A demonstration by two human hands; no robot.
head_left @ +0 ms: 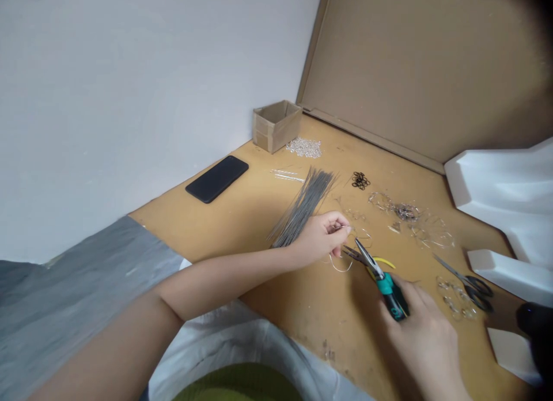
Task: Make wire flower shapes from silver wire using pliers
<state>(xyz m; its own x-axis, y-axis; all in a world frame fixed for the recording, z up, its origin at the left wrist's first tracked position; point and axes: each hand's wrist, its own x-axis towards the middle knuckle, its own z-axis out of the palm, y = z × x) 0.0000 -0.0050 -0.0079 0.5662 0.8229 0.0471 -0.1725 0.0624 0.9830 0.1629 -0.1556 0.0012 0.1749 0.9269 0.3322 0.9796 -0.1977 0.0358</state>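
My left hand (pixel 320 237) is closed, thumb and fingertips pinching a thin bent metal wire (pixel 341 270) that curves below the fingers. In my right hand (pixel 425 332) are needle-nose pliers (pixel 383 284) with teal and black handles. The pliers' tip is close to my left fingertips; whether it touches the wire I cannot tell. Partly behind them lies a second tool with yellow handles (pixel 386 262), its dark jaws pointing left. A bundle of straight grey wires (pixel 302 208) lies just beyond my left wrist.
A small cardboard box (pixel 276 127) stands by the wall beside clear beads (pixel 305 147). A black phone (pixel 217 179) lies at left. To the right are black rings (pixel 360 181), tangled wire pieces (pixel 406 211), scissors (pixel 473 286) and white foam blocks (pixel 505 193).
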